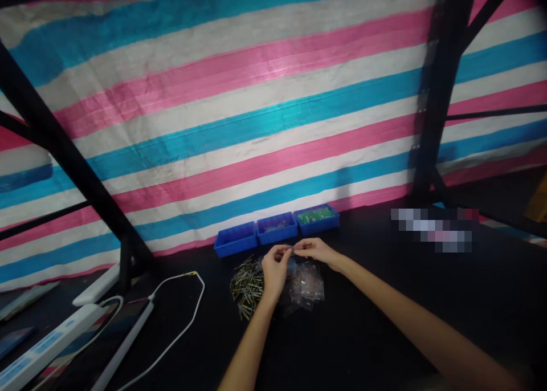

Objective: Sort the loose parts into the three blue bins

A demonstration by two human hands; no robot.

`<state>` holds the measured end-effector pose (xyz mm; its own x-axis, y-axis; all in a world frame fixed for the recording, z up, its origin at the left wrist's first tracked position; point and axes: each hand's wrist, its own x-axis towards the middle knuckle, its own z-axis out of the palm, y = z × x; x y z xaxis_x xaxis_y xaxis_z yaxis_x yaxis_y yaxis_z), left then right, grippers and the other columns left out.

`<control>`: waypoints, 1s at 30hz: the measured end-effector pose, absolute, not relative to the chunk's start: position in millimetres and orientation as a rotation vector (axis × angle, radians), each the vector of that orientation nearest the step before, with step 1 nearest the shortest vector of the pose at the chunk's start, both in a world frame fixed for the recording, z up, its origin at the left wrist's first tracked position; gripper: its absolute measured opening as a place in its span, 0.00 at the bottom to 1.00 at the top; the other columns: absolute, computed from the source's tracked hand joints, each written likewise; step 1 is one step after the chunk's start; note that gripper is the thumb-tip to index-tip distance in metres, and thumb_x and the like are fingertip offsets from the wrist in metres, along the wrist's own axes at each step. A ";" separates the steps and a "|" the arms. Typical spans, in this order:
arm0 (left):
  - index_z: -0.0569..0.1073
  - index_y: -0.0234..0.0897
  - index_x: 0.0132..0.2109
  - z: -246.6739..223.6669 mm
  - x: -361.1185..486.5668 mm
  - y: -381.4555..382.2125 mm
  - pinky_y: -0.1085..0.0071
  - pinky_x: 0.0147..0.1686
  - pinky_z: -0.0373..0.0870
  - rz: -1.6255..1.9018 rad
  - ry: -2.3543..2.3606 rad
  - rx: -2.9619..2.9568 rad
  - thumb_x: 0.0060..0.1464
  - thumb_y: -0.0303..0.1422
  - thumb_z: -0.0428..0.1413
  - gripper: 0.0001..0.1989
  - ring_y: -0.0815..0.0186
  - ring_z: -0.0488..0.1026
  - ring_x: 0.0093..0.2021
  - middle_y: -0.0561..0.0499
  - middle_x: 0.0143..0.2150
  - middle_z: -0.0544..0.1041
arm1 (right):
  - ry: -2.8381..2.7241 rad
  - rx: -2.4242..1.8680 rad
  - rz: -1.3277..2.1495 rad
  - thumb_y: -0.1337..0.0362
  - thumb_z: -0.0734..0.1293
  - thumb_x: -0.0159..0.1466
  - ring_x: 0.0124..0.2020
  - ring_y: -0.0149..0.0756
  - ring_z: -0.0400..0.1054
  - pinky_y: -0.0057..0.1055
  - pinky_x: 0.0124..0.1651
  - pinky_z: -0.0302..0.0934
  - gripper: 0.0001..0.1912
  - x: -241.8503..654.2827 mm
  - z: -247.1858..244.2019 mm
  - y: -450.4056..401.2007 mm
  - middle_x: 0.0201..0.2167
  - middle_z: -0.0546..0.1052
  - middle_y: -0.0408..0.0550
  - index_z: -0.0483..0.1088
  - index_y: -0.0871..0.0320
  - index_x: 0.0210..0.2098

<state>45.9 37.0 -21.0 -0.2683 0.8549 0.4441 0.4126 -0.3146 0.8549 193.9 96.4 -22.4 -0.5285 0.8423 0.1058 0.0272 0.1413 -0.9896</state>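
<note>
Striped sheeting (265, 117) in pink, white and blue hangs behind a black worktop (359, 334). At the middle of that worktop, a small greyish item (290, 247) sits between the fingertips of the two hands, held just above the surface (it is too small and blurred to identify). The person's left hand (276, 264) pinches it between thumb and fingers, and the right hand (317, 250) meets it from the other side with its fingertips drawn together. Beneath and just beside them lie clear plastic bags (311, 282), overlapping one another. To the left of these, near the left hand, is a loose pile of slender metallic pieces (247, 288), silvery and gold. Beyond the hands, three blue bins stand in a row: a left bin (237, 248), a middle bin (278, 236) with clear material inside, and a right bin (319, 226) holding green pieces. Farther left, a white cable (201, 297) loops near a white power strip (53, 342). Black frame posts (436, 106) rise on both sides.
</note>
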 end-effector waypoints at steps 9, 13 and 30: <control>0.75 0.34 0.33 -20.6 45.4 34.6 0.72 0.29 0.65 1.603 1.668 1.670 0.44 0.32 0.56 0.08 0.69 0.68 0.26 0.49 0.32 0.75 | -1.694 -0.839 1.439 0.58 0.69 0.48 0.23 0.25 0.61 0.23 0.22 0.50 0.13 194.8 -23.5 97.3 0.38 0.75 0.50 0.75 0.61 0.30; 0.75 0.35 0.31 -20.9 45.5 33.8 0.73 0.29 0.65 1.645 1.660 1.712 0.44 0.32 0.56 0.06 0.69 0.67 0.27 0.49 0.31 0.74 | -1.737 -0.840 1.458 0.61 0.68 0.48 0.24 0.26 0.62 0.22 0.21 0.49 0.11 195.8 -27.7 100.4 0.43 0.74 0.50 0.75 0.60 0.29; 0.76 0.39 0.29 -21.0 42.0 29.7 0.67 0.37 0.61 1.622 1.690 1.790 0.44 0.32 0.56 0.04 0.62 0.70 0.31 0.51 0.26 0.77 | -1.835 -0.965 1.262 0.53 0.69 0.45 0.19 0.33 0.63 0.27 0.18 0.50 0.15 192.9 -40.0 111.7 0.20 0.73 0.45 0.73 0.57 0.27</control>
<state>42.0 29.7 -21.0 -0.2510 0.7956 0.5514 0.5839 -0.3299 0.7418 192.9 111.7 -40.0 -0.4782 0.8683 0.1318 0.1874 0.2475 -0.9506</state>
